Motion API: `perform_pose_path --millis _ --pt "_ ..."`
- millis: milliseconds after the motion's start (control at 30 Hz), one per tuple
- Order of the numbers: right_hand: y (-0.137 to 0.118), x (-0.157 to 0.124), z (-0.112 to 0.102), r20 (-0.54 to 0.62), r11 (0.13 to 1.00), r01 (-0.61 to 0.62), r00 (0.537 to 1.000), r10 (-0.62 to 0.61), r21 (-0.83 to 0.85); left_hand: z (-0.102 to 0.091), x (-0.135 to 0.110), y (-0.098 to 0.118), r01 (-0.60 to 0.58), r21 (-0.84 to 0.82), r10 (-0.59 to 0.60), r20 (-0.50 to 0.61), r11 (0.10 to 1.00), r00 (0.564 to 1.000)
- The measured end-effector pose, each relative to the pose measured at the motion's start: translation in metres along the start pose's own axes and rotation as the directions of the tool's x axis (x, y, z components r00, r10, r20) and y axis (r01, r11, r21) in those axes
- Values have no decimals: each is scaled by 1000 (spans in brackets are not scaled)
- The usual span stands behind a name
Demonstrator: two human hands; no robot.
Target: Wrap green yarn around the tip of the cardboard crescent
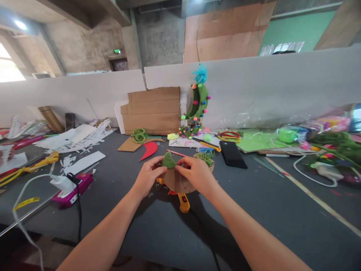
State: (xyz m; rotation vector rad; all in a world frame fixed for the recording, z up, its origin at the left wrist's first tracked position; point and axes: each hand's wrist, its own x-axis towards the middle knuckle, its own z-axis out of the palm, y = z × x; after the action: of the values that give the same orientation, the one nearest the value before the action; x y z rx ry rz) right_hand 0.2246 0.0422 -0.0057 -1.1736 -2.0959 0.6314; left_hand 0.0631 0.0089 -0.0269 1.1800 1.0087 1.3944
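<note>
A brown cardboard piece (180, 181) with a curved lower edge is held up over the table, its pointed upper left end covered in green yarn (169, 160). My left hand (149, 175) is closed on that green end, thumb in front. The fingertips of my right hand (197, 174) pinch at the right edge of the yarn covering; the strand between them is too small to make out. Loose green yarn (207, 155) lies just behind my right hand. Below the cardboard, a yellow glue gun (184, 203) rests on the table, partly hidden.
Ahead are a red crescent cutout (149, 150), a yarn coil (139, 136) and a black phone (232, 154). A green crescent decoration with pompoms (201, 99) stands by the white partition. To the left sits a purple power strip (73, 191); craft bags (324, 128) lie right.
</note>
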Motion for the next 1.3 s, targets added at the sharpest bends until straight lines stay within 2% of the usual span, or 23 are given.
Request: perform_pose_path --millis 300,533,667,767,867,1033,1133,1300 --pt "-4 0 -2 75 1000 8 997 -8 1 -4 2 4 -24 123 21 29 992 999" --pt "-6 0 -5 116 1000 23 993 -23 -4 -9 2 5 30 152 -41 72 988 997" --pt "-5 0 -5 114 999 28 993 -23 -39 -12 3 14 92 201 -120 128 975 985" --pt "-3 1 -6 129 997 33 991 -25 -65 -17 6 25 135 255 -189 201 957 961" --pt "-5 1 -6 149 995 29 989 -15 -94 -22 8 33 164 314 -261 297 935 919" --pt "-12 1 -4 186 991 20 983 6 -135 -34 8 35 227 258 -321 421 939 848" --pt "-14 4 -1 205 989 14 979 17 -149 -40 6 35 264 244 -350 454 933 819" --pt "-19 13 0 176 985 -10 984 41 -173 -42 10 36 285 232 -354 351 930 867"
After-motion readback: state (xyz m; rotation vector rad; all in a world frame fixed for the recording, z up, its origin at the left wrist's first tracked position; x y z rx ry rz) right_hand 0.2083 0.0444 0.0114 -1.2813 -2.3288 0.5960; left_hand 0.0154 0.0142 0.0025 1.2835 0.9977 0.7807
